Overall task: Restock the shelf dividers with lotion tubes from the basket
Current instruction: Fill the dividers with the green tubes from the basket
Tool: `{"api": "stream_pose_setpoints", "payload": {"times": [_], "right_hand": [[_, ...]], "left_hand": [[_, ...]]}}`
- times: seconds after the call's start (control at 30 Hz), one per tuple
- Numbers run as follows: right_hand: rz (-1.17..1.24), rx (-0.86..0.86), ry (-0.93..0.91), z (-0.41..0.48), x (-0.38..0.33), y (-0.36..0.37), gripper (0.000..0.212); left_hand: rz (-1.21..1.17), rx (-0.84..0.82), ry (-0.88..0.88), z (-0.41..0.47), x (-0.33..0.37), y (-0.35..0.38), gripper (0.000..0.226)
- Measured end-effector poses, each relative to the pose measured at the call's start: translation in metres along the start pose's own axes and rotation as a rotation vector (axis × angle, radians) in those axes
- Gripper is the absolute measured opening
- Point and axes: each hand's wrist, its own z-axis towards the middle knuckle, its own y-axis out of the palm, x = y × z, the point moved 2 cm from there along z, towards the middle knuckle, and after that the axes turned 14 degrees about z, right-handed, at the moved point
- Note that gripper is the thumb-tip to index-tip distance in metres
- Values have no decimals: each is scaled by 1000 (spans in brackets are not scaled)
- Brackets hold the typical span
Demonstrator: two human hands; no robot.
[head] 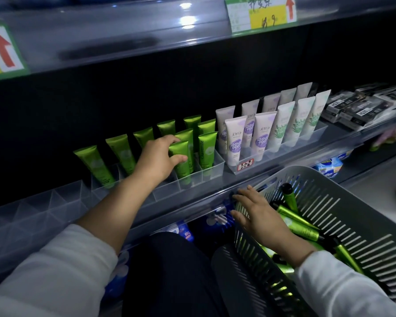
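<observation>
Head view: left hand (157,159) is seen at frame centre, thumb and fingers clamped on a green tube (181,149). The tube is stood upright in a front slot of the clear divider (218,167). Shelved tubes (121,152), also green, are stood in slots behind and to the left. White tubes (261,136) are ranked in the next tray to the right. Right hand (258,213) is laid on the rim of the grey basket (311,172) at lower right, fingers straight and spread, nothing held. Loose tubes (293,221) are heaped inside the basket.
</observation>
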Motion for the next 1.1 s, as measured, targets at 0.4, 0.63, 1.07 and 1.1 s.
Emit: {"api": "stream_pose_setpoints", "payload": {"times": [0.4, 0.63, 1.07, 1.1], "right_hand": [[-42, 13, -34, -3, -6, -4, 59], [-57, 19, -38, -3, -5, -4, 51], [69, 104, 155, -40, 51, -43, 53], [55, 100, 202, -48, 62, -51, 53]], "left_hand": [[24, 54, 11, -1, 0, -4, 50], [-29, 311, 52, -24, -4, -19, 38], [-205, 111, 387, -73, 90, 81, 20], [-224, 80, 382, -73, 97, 91, 20]]}}
